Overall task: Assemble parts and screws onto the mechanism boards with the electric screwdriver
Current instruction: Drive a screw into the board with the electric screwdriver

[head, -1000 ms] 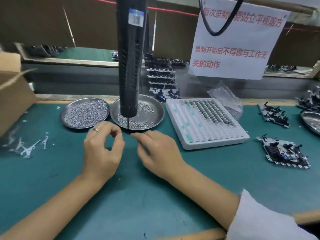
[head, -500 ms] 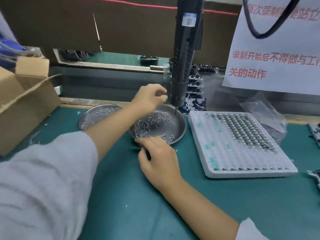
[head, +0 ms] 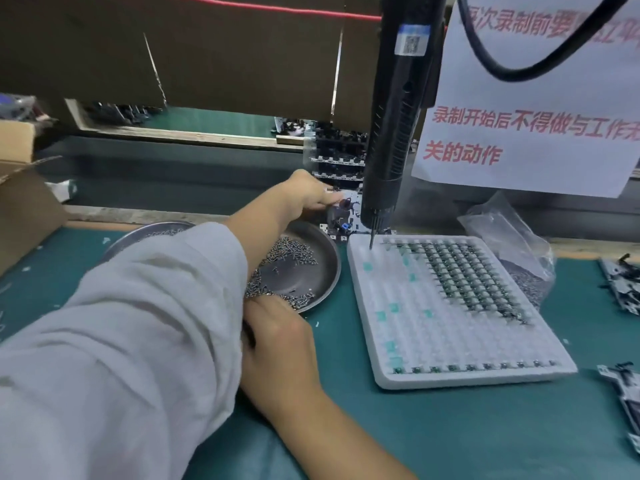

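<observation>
The left hand [head: 304,192] reaches far across, fingers on a mechanism board [head: 343,216]; its grip is hard to make out. The right hand [head: 277,337] curls at the screw dish [head: 325,271], fingertips hidden. The screwdriver [head: 391,140] hangs above the white tray [head: 450,375].

Even, soft indoor light falls from above with faint shadows; the whole frame is slightly motion-blurred, and wide-angle distortion bends the edges.

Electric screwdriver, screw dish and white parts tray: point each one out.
electric screwdriver [head: 394,133], head view, on its black barrel.
screw dish [head: 329,271], head view, on its bare right rim.
white parts tray [head: 408,341], head view, on its empty left pockets.
</observation>
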`<control>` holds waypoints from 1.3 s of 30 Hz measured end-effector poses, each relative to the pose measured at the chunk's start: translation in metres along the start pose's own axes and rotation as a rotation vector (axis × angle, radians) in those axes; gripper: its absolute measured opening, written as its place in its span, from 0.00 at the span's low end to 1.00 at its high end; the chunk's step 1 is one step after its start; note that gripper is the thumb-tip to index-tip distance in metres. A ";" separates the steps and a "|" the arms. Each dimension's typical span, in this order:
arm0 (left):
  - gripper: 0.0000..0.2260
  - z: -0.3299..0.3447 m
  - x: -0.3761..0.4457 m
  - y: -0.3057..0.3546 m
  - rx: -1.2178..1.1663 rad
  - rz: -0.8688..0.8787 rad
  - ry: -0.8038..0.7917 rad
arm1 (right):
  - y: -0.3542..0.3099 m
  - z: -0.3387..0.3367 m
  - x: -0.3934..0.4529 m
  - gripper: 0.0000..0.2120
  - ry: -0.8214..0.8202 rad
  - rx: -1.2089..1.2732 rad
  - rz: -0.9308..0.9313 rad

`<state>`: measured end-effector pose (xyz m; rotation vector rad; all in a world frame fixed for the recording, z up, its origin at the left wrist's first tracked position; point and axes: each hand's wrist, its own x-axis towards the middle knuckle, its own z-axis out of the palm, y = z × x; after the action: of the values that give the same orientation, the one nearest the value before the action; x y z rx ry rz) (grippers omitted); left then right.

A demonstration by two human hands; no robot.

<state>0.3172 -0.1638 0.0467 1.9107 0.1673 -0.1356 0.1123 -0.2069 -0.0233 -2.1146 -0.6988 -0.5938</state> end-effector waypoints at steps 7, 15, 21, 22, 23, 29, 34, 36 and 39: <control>0.04 -0.005 -0.017 0.008 -0.102 0.276 0.259 | 0.001 -0.002 0.000 0.12 -0.067 0.034 0.075; 0.03 -0.082 -0.116 0.022 -0.237 0.458 0.477 | -0.001 -0.005 -0.002 0.18 0.021 0.090 0.094; 0.05 -0.153 -0.225 -0.046 -0.339 0.209 0.436 | -0.006 -0.008 -0.006 0.17 0.027 0.288 0.176; 0.04 -0.157 -0.238 -0.060 -0.356 0.137 0.397 | -0.007 -0.009 -0.006 0.16 0.046 0.329 0.196; 0.02 -0.157 -0.249 -0.073 -0.372 0.059 0.351 | -0.008 -0.009 -0.006 0.16 0.073 0.364 0.208; 0.05 -0.126 -0.269 -0.125 -0.384 -0.234 0.204 | -0.011 -0.017 -0.013 0.12 0.125 0.309 -0.015; 0.17 -0.121 -0.255 -0.134 -0.067 -0.110 0.234 | -0.022 -0.023 -0.027 0.17 -0.226 0.021 -0.440; 0.18 -0.131 -0.250 -0.135 0.197 -0.021 0.230 | -0.019 -0.022 -0.031 0.22 -0.336 -0.131 -0.503; 0.10 -0.157 -0.242 -0.136 0.557 0.157 0.485 | -0.015 -0.019 -0.030 0.20 -0.372 -0.203 -0.498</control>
<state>0.0569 0.0174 0.0171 2.4776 0.3292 0.4347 0.0772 -0.2225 -0.0229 -2.2714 -1.4539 -0.5524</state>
